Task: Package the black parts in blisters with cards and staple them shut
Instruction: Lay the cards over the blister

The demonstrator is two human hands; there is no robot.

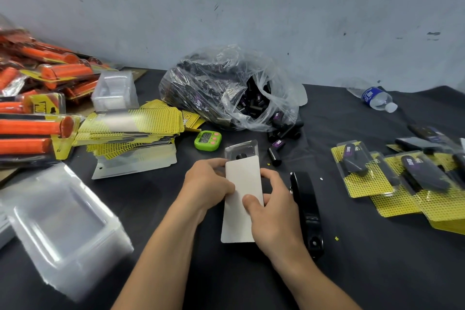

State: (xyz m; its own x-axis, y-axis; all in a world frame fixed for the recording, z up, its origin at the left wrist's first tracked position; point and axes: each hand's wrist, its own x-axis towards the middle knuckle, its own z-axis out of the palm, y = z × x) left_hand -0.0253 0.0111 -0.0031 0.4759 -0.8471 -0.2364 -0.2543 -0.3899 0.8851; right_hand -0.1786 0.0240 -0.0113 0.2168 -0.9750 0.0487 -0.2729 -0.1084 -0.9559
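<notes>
A card (240, 199), white back side up, lies over a clear blister (242, 150) in the middle of the black table; a black part (242, 156) shows in the blister just past the card's far edge. My left hand (206, 184) grips the card's left edge. My right hand (270, 211) holds its right side, thumb pressed on the card's face. A black stapler (305, 206) lies just right of my right hand. A clear bag of black parts (234, 93) sits behind, with loose parts (279, 143) spilled in front of it.
Stacks of yellow-dotted cards (130, 131) and clear blisters (114, 90) lie at the left, with a blister stack (63, 226) near left. Orange packaged goods (37, 98) pile at far left. Finished packs (402, 178) lie at right. A green timer (207, 140) and a water bottle (376, 98) are on the table.
</notes>
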